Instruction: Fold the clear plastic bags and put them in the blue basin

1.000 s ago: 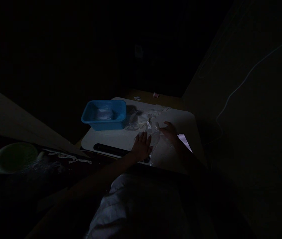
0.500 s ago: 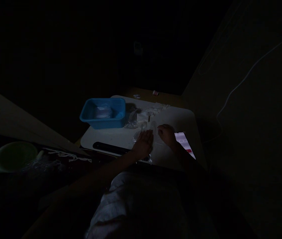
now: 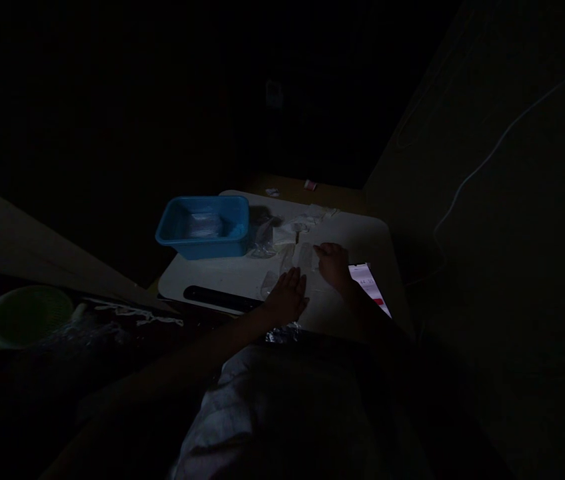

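On a pale small table [image 3: 212, 271] lies a clear plastic bag [image 3: 304, 256], its surface faint in the dim light. My right hand [image 3: 332, 263] pinches the bag's right side between thumb and fingers. My left hand [image 3: 287, 297] rests flat with its fingers stretched out over the lower left of the plastic. Behind the hands lie a small white block-like piece [image 3: 285, 236] and crumpled clear plastic [image 3: 262, 239]. Shiny plastic [image 3: 282, 333] hangs at the table's near edge, below my left hand.
A blue basin [image 3: 202, 249] with clear plastic packets inside stands at the table's left. A long black bar [image 3: 220, 298] lies along the near edge. A lit phone [image 3: 370, 287] lies by my right forearm. At far left is a green basket [image 3: 27, 317].
My left hand has slid slightly down toward the near edge. More of the clear bag shows flat between the hands, and shiny plastic now shows below the left hand.
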A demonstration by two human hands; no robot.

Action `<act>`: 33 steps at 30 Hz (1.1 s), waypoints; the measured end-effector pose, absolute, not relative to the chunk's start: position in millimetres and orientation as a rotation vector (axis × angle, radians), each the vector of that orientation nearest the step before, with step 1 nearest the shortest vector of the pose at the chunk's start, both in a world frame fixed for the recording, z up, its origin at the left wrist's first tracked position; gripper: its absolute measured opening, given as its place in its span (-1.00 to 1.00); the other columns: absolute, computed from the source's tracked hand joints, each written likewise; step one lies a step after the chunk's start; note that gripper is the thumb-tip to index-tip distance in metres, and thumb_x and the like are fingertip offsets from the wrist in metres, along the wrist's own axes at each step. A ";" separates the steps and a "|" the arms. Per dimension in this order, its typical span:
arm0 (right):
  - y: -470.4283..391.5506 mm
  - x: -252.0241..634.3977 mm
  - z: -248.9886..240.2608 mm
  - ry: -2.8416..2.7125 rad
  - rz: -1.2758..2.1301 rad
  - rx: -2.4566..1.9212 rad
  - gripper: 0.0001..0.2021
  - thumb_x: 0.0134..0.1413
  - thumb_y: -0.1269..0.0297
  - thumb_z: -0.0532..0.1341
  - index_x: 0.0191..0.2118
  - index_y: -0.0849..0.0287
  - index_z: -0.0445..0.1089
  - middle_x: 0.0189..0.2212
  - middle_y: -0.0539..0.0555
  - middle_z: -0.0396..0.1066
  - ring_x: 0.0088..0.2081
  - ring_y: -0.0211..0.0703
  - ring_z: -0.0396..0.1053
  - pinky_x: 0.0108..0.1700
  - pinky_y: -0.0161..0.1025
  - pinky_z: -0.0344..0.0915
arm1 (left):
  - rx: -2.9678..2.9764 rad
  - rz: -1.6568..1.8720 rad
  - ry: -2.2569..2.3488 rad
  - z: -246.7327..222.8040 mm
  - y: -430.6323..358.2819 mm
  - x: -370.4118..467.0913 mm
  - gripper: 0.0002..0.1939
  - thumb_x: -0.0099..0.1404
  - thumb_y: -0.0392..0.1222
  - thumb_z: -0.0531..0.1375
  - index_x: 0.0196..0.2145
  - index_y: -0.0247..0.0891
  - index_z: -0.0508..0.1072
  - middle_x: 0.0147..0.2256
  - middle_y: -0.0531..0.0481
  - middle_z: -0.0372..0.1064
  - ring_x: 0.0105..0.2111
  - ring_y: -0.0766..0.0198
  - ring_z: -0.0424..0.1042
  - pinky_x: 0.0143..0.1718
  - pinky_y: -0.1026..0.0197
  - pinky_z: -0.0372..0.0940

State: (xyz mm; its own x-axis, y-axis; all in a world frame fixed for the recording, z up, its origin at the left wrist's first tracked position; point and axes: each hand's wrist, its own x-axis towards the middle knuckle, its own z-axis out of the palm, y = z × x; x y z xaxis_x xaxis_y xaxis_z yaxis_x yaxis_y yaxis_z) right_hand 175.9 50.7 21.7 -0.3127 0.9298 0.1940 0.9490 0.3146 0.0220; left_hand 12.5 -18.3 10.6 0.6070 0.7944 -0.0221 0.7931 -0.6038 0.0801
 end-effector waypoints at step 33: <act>28.5 169.8 21.6 -2.554 -0.202 -1.675 -0.64 0.04 0.43 0.03 -0.02 0.15 0.32 0.07 0.17 0.24 0.07 0.02 0.11 0.03 -0.03 -0.03 | 2.763 0.090 1.158 5.6 -18.4 7.5 -0.46 0.34 -0.10 -0.07 0.20 -0.40 0.00 0.23 -0.35 -0.22 0.23 -0.09 -0.24 0.13 -0.09 -0.08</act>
State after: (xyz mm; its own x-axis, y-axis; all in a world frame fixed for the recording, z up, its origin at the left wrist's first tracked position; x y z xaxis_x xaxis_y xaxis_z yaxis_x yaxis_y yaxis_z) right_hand 169.8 28.5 21.6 -0.3990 0.9063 0.1390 0.9169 0.3936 0.0658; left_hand 7.5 -18.4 5.6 0.7014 0.7127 -0.0007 0.7041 -0.6928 0.1555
